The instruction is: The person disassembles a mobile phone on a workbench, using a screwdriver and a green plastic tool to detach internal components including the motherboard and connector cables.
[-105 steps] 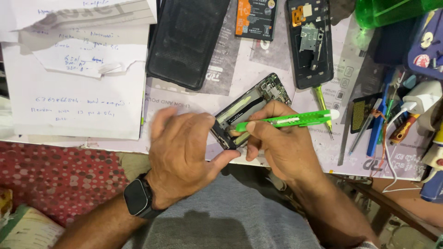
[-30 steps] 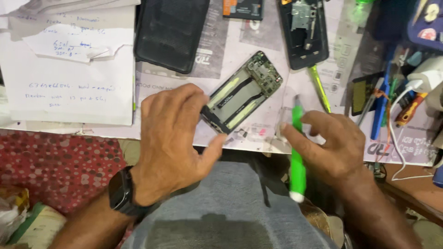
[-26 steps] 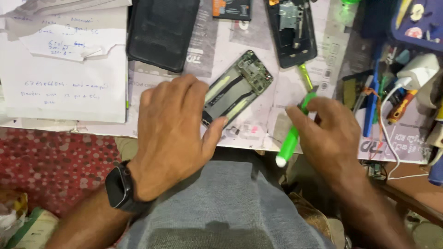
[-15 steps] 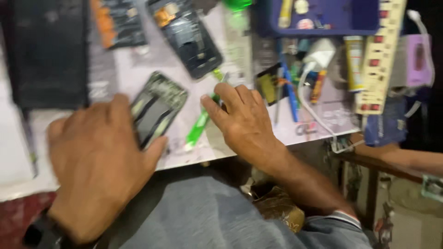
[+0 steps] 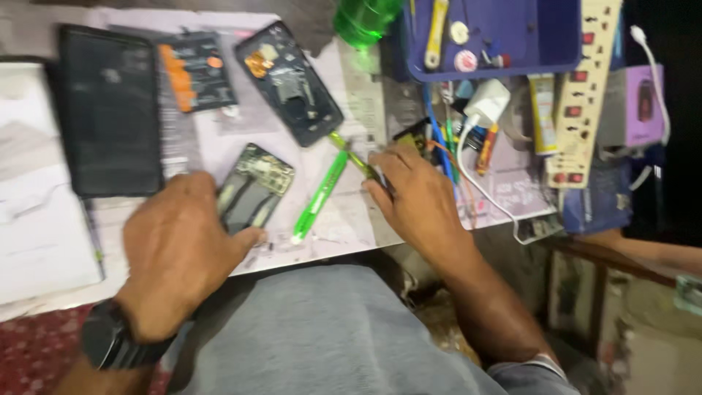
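Left hand (image 5: 183,245) clamps the opened phone frame (image 5: 252,190) flat on the table (image 5: 219,146). Right hand (image 5: 413,194) pinches a thin green tool (image 5: 351,155); I see the green screwdriver (image 5: 319,196) lying loose between both hands.

Left hand (image 5: 183,245) lies flat, palm down; right hand (image 5: 417,197) reaches forward, fingers (image 5: 380,167) curled.

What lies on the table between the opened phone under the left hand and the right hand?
A green screwdriver lies slanted between the opened phone and the right hand, in the head view.
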